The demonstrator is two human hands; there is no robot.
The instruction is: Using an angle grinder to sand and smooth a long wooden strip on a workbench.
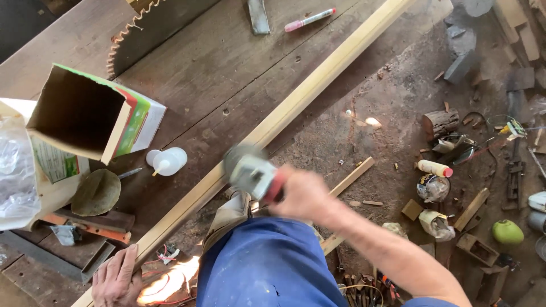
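A long pale wooden strip [307,91] lies diagonally along the edge of a dark wooden workbench [227,62]. My right hand [304,193] grips a power tool [250,170] with a grey head and red body, blurred, pressed at the strip's edge. My left hand [116,278] lies flat on the lower end of the strip, fingers spread, holding it down. My blue trouser leg [267,267] shows below.
On the bench stand an open cardboard box [91,113], a white glue bottle [168,161], a round sanding disc [96,192], a circular saw blade [148,28] and a pink marker [310,19]. The dirt floor at right holds wood scraps, bottles and a green round object [507,232].
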